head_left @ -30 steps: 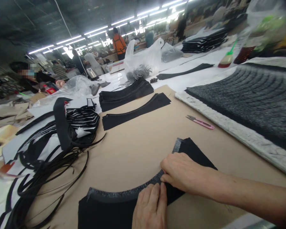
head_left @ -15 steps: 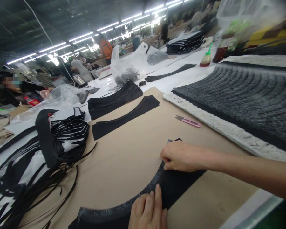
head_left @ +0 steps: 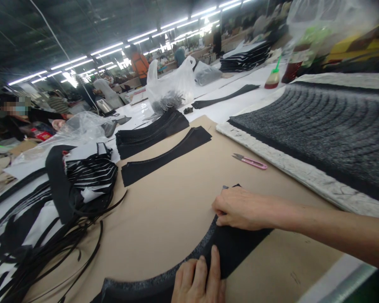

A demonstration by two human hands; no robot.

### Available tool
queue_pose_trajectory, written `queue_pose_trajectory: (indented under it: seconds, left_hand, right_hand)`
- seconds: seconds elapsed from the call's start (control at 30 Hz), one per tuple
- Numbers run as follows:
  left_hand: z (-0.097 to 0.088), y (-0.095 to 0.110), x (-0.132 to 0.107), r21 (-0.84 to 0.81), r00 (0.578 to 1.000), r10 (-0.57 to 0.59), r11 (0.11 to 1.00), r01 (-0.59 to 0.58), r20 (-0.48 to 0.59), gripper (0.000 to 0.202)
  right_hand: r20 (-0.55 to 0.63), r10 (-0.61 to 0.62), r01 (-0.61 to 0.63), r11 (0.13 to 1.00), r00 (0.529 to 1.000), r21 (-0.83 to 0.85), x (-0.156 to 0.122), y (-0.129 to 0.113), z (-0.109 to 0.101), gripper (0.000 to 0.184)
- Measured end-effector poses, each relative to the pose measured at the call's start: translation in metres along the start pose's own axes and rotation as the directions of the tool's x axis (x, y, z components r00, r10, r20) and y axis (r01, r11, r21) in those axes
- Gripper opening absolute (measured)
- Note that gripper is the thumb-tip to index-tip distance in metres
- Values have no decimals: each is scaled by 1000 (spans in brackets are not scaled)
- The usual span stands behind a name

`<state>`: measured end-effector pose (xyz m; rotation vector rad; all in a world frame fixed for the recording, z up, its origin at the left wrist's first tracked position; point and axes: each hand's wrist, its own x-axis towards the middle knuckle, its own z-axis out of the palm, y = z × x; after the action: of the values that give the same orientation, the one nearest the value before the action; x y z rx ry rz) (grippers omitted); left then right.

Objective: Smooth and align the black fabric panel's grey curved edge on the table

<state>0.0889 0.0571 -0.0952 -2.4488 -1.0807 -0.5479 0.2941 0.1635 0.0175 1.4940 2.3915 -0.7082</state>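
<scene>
A curved black fabric piece [head_left: 236, 246] with a grey speckled strip along its inner edge lies on the tan cardboard sheet [head_left: 164, 210] in front of me. My right hand [head_left: 240, 208] presses flat on the far end of the piece, fingers on the grey edge. My left hand [head_left: 198, 280] rests at the bottom of the frame, its fingers pressing the same edge a little nearer to me. Neither hand lifts the fabric.
Pink thread snips [head_left: 251, 161] lie on the cardboard beyond my right hand. Another curved black piece [head_left: 167, 155] and a stack of them [head_left: 151, 130] lie further back. Tangled black strips [head_left: 50, 227] spread at left, a grey textured mat [head_left: 322, 122] at right. People work behind.
My right hand slid along the grey edge toward the far end of the piece. My left hand dropped lower in view. The view shifted slightly to the right.
</scene>
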Motion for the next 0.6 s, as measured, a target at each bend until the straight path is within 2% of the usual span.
queue_pose_trajectory:
  seconds: [0.2, 0.4, 0.6]
  left_hand:
    - [1, 1, -1, -9, 1000, -11, 1000, 11, -4, 35]
    - [0, 4, -1, -5, 999, -37, 999, 37, -6, 32]
    - [1, 5, 1, -13, 998, -56, 998, 56, 19, 36]
  right_hand:
    - [-19, -9, 9, 999, 1000, -35, -2, -1, 0, 18]
    - [12, 23, -22, 1000, 1000, -17, -4, -1, 0, 16]
    - [-30, 36, -37, 999, 999, -20, -2, 0, 7, 18]
